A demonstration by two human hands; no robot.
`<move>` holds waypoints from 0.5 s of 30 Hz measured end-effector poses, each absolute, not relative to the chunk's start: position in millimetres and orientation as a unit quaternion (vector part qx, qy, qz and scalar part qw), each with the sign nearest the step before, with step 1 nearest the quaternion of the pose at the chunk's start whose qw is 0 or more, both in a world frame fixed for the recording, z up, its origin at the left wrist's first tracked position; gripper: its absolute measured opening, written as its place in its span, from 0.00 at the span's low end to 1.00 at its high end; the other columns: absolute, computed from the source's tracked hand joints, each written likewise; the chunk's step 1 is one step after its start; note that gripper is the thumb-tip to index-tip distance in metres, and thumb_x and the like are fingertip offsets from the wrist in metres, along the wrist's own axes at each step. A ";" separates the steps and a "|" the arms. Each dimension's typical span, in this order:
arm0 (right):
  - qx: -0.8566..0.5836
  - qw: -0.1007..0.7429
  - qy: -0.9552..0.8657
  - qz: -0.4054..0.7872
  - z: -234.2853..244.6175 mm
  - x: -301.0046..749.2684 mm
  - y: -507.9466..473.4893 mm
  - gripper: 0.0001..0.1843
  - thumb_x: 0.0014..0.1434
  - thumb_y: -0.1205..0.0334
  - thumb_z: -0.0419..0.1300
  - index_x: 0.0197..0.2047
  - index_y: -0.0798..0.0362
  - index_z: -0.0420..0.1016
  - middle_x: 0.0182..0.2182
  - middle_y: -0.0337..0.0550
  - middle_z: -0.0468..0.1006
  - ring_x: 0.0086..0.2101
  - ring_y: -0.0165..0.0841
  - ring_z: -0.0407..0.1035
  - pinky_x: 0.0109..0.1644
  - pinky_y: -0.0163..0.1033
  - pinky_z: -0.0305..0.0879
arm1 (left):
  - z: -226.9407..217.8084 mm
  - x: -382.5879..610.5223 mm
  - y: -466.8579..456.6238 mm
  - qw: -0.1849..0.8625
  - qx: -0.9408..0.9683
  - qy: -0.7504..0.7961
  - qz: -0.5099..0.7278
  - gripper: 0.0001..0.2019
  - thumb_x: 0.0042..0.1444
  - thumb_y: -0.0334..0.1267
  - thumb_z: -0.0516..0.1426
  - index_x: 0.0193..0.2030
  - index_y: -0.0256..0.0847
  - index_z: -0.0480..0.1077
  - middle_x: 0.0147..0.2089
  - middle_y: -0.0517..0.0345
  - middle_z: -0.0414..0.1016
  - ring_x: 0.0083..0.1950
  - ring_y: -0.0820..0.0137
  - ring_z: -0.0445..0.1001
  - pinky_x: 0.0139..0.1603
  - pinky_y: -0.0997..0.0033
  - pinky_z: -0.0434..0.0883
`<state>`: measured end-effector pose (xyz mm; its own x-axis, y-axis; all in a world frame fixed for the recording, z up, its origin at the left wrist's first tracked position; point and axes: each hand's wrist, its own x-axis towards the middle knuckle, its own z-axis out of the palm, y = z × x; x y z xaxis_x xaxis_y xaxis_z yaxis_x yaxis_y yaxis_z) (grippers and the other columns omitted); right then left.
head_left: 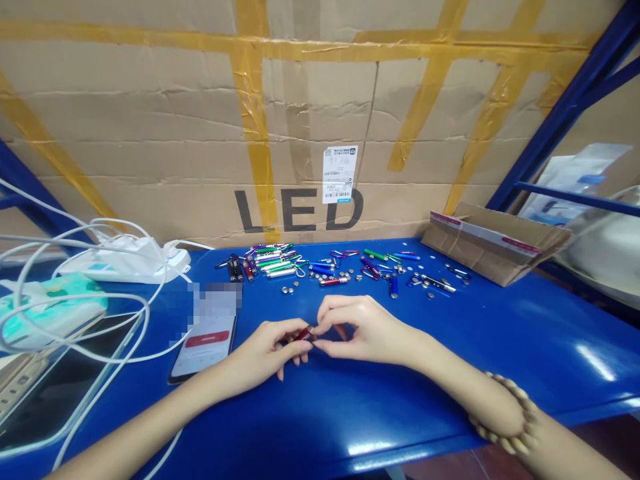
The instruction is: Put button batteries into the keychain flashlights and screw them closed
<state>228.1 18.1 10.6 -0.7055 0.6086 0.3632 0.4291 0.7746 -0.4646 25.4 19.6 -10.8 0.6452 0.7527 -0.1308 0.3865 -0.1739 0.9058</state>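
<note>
Held between the thumb and fingers of my left hand [273, 347] is a small red mini flashlight [303, 334], low over the blue tabletop. My right hand [357, 330], fingers curled into a pinch, grips the right end of the same flashlight; whether a tiny part sits between those fingertips is hidden. Beyond my hands lie several mini flashlights in silver and green [280, 267], a red one [333, 282], and a blue one standing on end [393, 286]. Button cells [287, 290] and carabiner clips [345, 254] are scattered among them.
A phone [210, 333] with a lit screen lies left of my left hand. White cables [145, 313] loop from a power strip [125, 260] over a tablet [65, 380]. An open cardboard tray [490, 243] sits back right, before a large taped carton [190, 167].
</note>
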 end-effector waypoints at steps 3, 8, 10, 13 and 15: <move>-0.330 0.271 -0.894 0.133 15.6 237.8 27.6 0.10 0.57 0.57 0.58 0.38 0.51 0.76 0.32 0.39 0.74 0.25 0.25 0.64 0.30 0.31 0.61 | -10.5 25.1 20.3 0.524 0.739 0.385 0.179 0.09 0.57 0.39 0.51 0.37 0.36 0.67 0.29 0.59 0.69 0.29 0.73 0.68 0.19 0.82 0.67; -0.566 0.201 -0.799 -0.046 20.9 272.9 56.1 0.10 0.56 0.61 0.57 0.41 0.46 0.75 0.41 0.37 0.75 0.30 0.28 0.69 0.30 0.32 0.59 | -8.6 25.4 19.3 0.527 0.737 0.386 0.176 0.11 0.58 0.40 0.50 0.40 0.36 0.67 0.29 0.58 0.68 0.30 0.73 0.68 0.19 0.83 0.67; -0.630 0.102 -0.766 -0.083 17.9 288.2 66.6 0.11 0.56 0.61 0.57 0.42 0.44 0.76 0.44 0.38 0.74 0.37 0.32 0.71 0.28 0.31 0.58 | -8.0 25.6 18.7 0.527 0.736 0.386 0.176 0.11 0.58 0.41 0.50 0.40 0.36 0.67 0.29 0.58 0.68 0.30 0.73 0.68 0.19 0.82 0.67; -0.654 0.056 -0.751 -0.074 9.7 305.1 78.1 0.10 0.53 0.61 0.61 0.40 0.45 0.77 0.42 0.40 0.76 0.38 0.37 0.72 0.29 0.32 0.60 | -7.7 25.1 18.3 0.526 0.739 0.383 0.177 0.11 0.58 0.40 0.50 0.40 0.36 0.68 0.29 0.58 0.68 0.30 0.73 0.68 0.19 0.82 0.67; -0.661 0.049 -0.746 -0.064 4.6 311.1 82.9 0.10 0.53 0.61 0.61 0.40 0.46 0.78 0.41 0.40 0.77 0.39 0.38 0.72 0.30 0.33 0.61 | -7.9 24.3 18.2 0.524 0.742 0.377 0.179 0.10 0.58 0.39 0.50 0.40 0.36 0.68 0.29 0.58 0.68 0.30 0.73 0.68 0.19 0.82 0.67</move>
